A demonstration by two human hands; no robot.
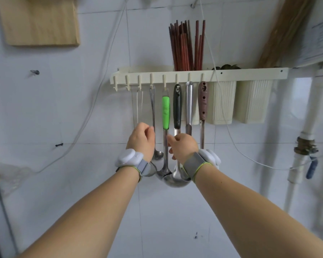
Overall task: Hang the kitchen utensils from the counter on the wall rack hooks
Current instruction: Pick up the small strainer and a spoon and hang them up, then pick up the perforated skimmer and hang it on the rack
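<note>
A cream wall rack [175, 76] carries a row of hooks. From them hang a thin wire utensil [139, 105], a steel spoon [153, 116], a green-handled ladle [166, 112], a black-handled ladle [177, 107], a steel-handled utensil [189, 105] and a brown-handled utensil [203, 101]. My left hand [141, 140] is raised below the wire utensil, fingers curled at its lower end beside the spoon's stem. My right hand [182, 146] pinches near the green ladle's steel stem. The ladle bowls [172, 178] show between my wrists.
Dark red chopsticks [187, 45] stand in a holder on the rack, with two cream ribbed containers [237, 101] to the right. A wooden board [39, 21] hangs at upper left. White pipes with a blue valve [310, 168] run down the right. Thin cords cross the tiled wall.
</note>
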